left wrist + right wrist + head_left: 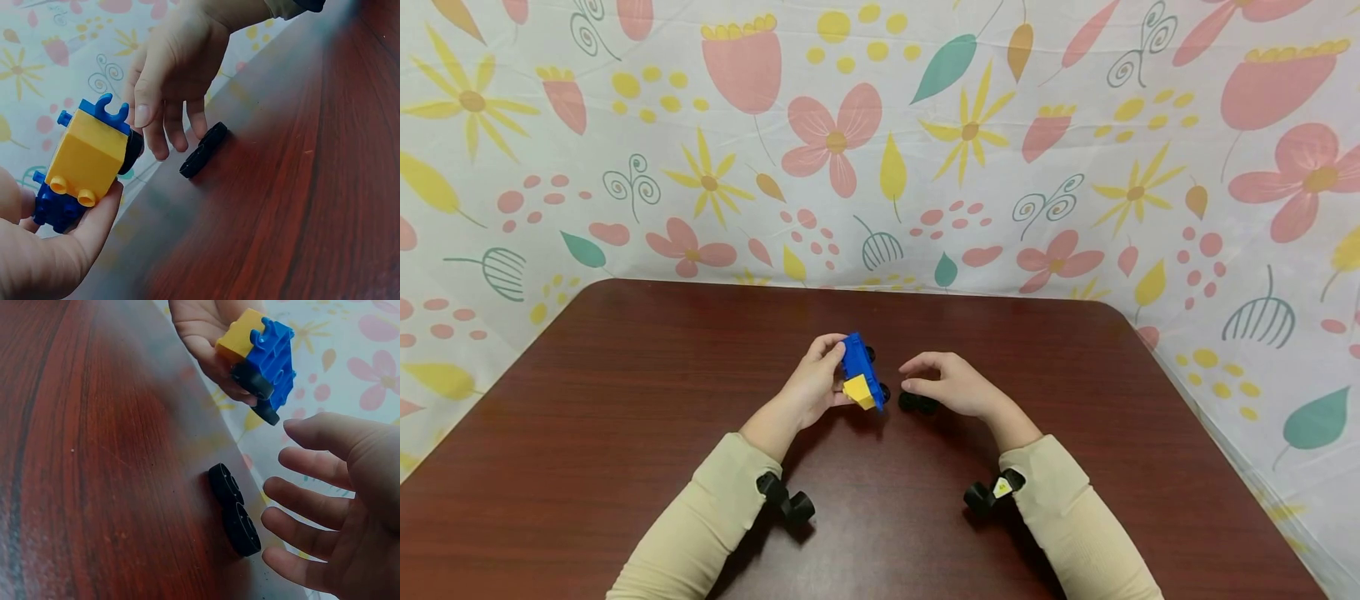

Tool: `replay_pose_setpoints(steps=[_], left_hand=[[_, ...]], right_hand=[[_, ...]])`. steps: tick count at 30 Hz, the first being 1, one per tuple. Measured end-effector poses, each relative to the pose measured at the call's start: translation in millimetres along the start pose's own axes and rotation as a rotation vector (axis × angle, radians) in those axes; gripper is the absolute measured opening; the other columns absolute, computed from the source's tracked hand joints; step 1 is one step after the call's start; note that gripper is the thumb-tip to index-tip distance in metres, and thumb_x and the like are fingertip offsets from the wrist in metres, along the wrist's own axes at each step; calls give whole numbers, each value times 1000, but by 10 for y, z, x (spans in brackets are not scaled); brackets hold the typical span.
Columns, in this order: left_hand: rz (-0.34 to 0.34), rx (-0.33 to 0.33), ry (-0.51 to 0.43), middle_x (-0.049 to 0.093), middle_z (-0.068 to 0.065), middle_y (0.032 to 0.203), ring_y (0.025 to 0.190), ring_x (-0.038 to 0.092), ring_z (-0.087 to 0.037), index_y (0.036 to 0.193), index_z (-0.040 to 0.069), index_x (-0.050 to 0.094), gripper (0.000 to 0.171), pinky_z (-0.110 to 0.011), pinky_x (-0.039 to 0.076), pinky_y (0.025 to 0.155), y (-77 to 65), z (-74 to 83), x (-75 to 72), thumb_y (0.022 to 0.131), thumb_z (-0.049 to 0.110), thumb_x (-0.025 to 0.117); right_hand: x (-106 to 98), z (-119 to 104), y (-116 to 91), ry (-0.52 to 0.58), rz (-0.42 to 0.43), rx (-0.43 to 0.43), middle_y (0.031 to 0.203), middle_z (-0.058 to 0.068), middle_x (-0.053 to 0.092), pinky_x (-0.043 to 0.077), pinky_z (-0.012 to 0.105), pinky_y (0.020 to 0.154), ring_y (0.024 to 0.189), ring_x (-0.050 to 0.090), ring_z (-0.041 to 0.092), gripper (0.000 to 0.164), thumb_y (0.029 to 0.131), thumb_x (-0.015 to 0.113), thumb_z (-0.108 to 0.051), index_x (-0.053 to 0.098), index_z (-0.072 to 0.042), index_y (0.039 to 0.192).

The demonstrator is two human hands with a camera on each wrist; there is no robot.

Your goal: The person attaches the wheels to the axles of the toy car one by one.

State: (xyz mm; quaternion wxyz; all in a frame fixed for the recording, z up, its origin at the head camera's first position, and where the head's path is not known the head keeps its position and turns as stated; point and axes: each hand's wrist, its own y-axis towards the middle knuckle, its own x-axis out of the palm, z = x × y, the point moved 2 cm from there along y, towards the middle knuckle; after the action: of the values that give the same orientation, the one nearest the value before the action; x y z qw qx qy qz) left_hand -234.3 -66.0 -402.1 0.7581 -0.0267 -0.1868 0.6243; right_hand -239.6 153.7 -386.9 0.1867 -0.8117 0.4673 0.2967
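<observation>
My left hand (809,385) grips a blue toy car (856,358) between thumb and fingers, raised over the table. On one end of the car sits a yellow block (87,153), with two round studs visible in the left wrist view. Two black wheels (253,380) are fitted along the side facing my right hand; pegs stick out bare on the other side. My right hand (958,385) hovers with relaxed, spread fingers and holds nothing. Close by its fingertips, two loose black wheels (240,528) stand side by side on the tabletop.
The dark red-brown wooden table (625,400) has rounded far corners. Behind it hangs a white cloth (865,217) printed with flowers and leaves. A black wrist camera (786,500) is strapped at the left sleeve, and another camera (981,497) at the right.
</observation>
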Motion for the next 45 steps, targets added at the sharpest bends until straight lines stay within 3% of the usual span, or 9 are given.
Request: replay_pose_setpoints(steps=[3,7,11,19,29,38,45], left_hand=[[-25,-15,-28,41,-17,137,98,59,-32,134,23,32,31,-40,55,75,-8,9,-3,104,31,32],[-92,-33,-67,39,-18,138,100,59,-29,140,23,25,48,-39,53,81,-28,27,-1,99,34,47],[-159,-44,-85,41,-19,137,106,57,-27,145,24,19,67,-40,50,91,-31,20,-1,92,21,60],[-227,-43,-44,33,-24,143,114,55,-28,151,25,14,86,-44,40,105,-39,3,8,86,0,64],[-229,1,27,37,-20,141,107,60,-23,151,25,15,91,-38,47,98,-70,18,26,82,-4,66],[-200,20,40,24,-14,148,112,56,-27,152,24,15,91,-37,48,97,-52,7,11,83,-3,67],[-165,40,122,12,-7,155,107,59,-23,152,22,15,91,-39,46,99,-36,0,-9,82,-1,69]], right_hand=[[3,12,1,-6,3,2,118,8,63,48,42,92,112,55,24,34,91,63,-28,64,-8,118],[0,15,2,-5,2,9,118,8,64,49,43,91,112,55,25,35,90,64,-29,64,-8,118],[1,19,6,-9,-8,17,117,8,64,49,43,91,111,56,24,36,88,66,-28,64,-8,118],[25,20,21,-38,-27,45,115,8,65,50,39,87,108,58,23,38,84,70,-26,63,-9,117],[31,22,20,-33,-40,60,114,7,65,51,36,86,106,58,21,38,84,71,-26,63,-9,117],[60,50,30,-79,-54,66,113,8,65,51,37,86,102,59,20,44,80,75,-25,63,-7,119],[109,48,29,-160,-59,47,109,7,64,48,43,91,102,56,22,44,79,76,-26,64,-8,118]])
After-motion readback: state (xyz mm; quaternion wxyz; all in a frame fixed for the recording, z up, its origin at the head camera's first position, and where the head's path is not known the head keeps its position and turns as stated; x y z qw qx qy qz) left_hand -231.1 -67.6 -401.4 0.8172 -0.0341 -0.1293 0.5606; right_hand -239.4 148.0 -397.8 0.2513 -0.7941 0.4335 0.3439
